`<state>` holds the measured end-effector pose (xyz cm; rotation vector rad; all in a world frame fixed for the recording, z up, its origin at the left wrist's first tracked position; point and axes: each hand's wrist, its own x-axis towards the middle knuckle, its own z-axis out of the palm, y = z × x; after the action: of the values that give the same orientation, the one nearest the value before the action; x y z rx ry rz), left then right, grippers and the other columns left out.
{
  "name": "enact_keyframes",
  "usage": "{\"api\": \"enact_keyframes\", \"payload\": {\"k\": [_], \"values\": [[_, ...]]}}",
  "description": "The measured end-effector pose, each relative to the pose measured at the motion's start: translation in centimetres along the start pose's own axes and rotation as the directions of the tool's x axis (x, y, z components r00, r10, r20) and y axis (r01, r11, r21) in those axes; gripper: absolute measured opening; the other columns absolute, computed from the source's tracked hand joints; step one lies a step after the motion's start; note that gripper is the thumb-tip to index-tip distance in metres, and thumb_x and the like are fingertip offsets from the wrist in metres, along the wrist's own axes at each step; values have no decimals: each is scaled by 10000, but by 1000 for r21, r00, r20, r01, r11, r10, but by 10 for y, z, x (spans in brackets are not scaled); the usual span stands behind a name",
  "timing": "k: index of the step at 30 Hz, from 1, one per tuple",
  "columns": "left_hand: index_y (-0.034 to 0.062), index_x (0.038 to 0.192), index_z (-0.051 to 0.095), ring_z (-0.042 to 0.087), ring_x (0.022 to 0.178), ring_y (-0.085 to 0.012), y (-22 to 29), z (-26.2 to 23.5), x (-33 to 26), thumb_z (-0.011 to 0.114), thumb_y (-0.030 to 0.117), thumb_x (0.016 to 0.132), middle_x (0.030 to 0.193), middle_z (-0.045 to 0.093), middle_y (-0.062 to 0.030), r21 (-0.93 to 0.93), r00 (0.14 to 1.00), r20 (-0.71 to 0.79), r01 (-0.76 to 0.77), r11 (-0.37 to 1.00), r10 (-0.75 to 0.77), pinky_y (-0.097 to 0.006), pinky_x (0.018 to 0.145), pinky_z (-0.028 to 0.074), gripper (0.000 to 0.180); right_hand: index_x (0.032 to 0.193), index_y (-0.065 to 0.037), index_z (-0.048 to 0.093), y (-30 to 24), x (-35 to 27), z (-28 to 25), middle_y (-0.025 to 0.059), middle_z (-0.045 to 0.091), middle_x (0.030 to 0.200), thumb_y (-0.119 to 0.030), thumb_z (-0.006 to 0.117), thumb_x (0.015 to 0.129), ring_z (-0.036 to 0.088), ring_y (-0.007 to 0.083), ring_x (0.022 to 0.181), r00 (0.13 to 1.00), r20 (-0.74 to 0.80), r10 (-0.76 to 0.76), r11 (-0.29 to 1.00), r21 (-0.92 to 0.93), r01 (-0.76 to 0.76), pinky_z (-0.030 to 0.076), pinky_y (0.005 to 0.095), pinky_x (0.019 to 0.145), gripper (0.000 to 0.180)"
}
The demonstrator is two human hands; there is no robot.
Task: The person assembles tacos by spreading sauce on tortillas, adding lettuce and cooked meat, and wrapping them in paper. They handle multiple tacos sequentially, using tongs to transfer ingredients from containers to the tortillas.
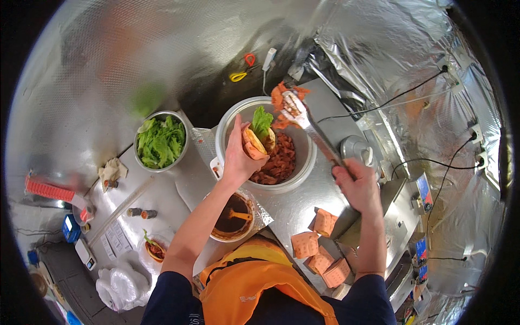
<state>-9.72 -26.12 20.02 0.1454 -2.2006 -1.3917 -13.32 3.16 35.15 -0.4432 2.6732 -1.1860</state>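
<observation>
My left hand (239, 161) is closed round a split flatbread bun (253, 140) in a paper sleeve. A green lettuce leaf (262, 122) sticks up out of the bun's opening. The bun is held over the left side of a large round pot (310, 162) with chopped reddish-brown meat (283, 154) inside. Closed on the handle of metal tongs (324, 141), my right hand (358, 187) is to the right of the pot. Reddish meat pieces (278, 97) are at the far end of the tongs, above the pot's far rim.
Left of the pot stands a metal bowl of lettuce (161, 142). A tub of brown sauce (234, 215) with an orange utensil stands nearer me. Several patterned paper sleeves (319, 244) lie at right. A filled bun (154, 250) and clear plastic bags (123, 284) lie at lower left.
</observation>
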Motion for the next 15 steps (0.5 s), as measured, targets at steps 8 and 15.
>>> {"api": "enact_keyframes", "payload": {"k": [8,15], "values": [[75,1687,43,525,1388,-300,-25,28,3,946,-34,652,1546,407,-176,-203,999,44,3,979,6,-372,1193,444,1378,1050,-33,686,13,-32,45,141,692,715,-278,779,954,672,346,591,952,61,-300,886,-351,302,509,421,536,279],[53,1596,233,518,1369,-298,-30,31,16,933,-2,675,1466,449,-173,-208,993,33,-104,972,114,-393,1174,433,1158,1092,-26,685,-14,-13,22,145,702,730,-334,772,953,701,320,626,923,146,-356,784,-491,379,536,388,565,349]]}}
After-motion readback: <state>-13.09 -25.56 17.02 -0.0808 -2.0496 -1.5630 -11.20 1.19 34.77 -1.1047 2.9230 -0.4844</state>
